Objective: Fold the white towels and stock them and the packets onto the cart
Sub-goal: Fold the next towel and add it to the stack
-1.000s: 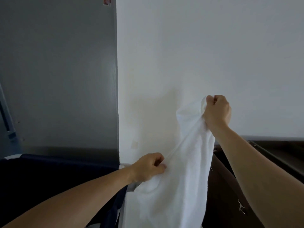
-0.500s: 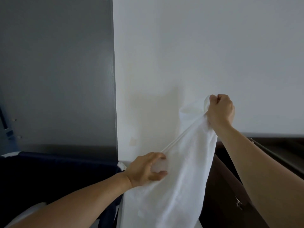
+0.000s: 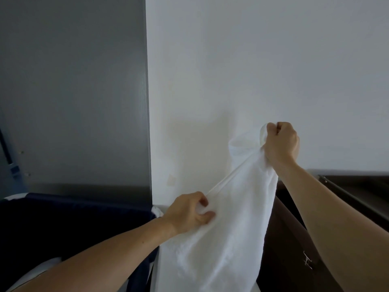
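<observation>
From my feed, the soft white terry towel [image 3: 231, 228] hangs in the centre-right of the frame, in front of the plain white wall [image 3: 263, 60]. The right hand [image 3: 281, 142] is fisted tight around a bunched corner at the towel's top. Lower and to the left, the left hand [image 3: 187, 211] pinches the towel's hem between thumb and fingers, and the edge runs taut between the two hands. The hanging cloth covers the left edge of the dark brown wooden cabinet [image 3: 290, 249] at lower right, which carries a small metal latch [image 3: 307, 261]. A tall flat grey panel [image 3: 73, 91] fills the upper left. Below it sits a dark navy fabric bin [image 3: 73, 211], partly hidden behind the left forearm.
</observation>
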